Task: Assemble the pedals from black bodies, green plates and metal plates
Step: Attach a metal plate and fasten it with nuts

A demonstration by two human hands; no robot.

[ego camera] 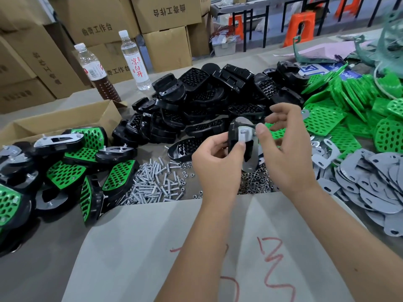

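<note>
In the middle of the frame the left hand (pixel 214 154) grips a black pedal body (pixel 236 138) held up on edge, thumb pressed on a metal plate (pixel 245 134) that sits against it. The right hand (pixel 285 144) is just beside it, thumb and forefinger curled in toward the plate's edge; whether they pinch anything I cannot tell. Behind the hands lies a heap of black bodies (pixel 209 101), with green plates (pixel 349 105) piled at the upper right and loose metal plates (pixel 370 182) at the right edge. Finished pedals (pixel 72 168) lie in a pile at the left. Screws (pixel 152 182) and nuts (pixel 255 182) lie loose below the hands. An open cardboard box (pixel 54 123) at the left shows no contents from here. Two bottles stand at the upper left: one (pixel 96 70) about one third full of brown liquid, the other (pixel 134 59) holding clear liquid
</note>
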